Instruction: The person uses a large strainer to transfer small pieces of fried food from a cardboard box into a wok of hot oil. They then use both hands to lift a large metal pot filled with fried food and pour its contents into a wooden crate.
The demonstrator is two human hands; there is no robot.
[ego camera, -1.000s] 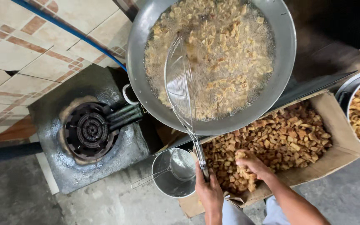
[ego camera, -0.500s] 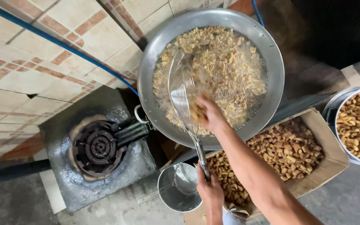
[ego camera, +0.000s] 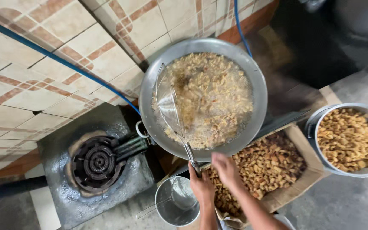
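The handle of a wire-mesh skimmer [ego camera: 171, 106] is clamped in the left hand [ego camera: 202, 186], fingers closed round its lower end just below the near rim of a large metal wok [ego camera: 150, 123]. The skimmer's round mesh bowl is seen tilted up against the wok's left inner wall, partly above the contents. The wok is filled with pale golden fried pieces [ego camera: 211, 96] in bubbling oil. The right hand [ego camera: 226, 169] is held just beside the left, apart from it, over the near rim of the wok and the left end of a cardboard box [ego camera: 305, 149]; whether its fingers are open or closed on anything cannot be told, since it is blurred. The box, lying to the right of and below the wok, is filled with darker brown fried pieces [ego camera: 269, 164]. At the right edge of the view a round metal basin [ego camera: 314, 125] holding more fried pieces is recorded. A small empty metal pot [ego camera: 176, 200] with a thin handle stands on the floor just left of the left wrist. Further left an unlit gas burner [ego camera: 96, 164] is set on a grimy metal stand. A blue hose [ego camera: 56, 57] is run across the tiled wall [ego camera: 30, 93] behind.
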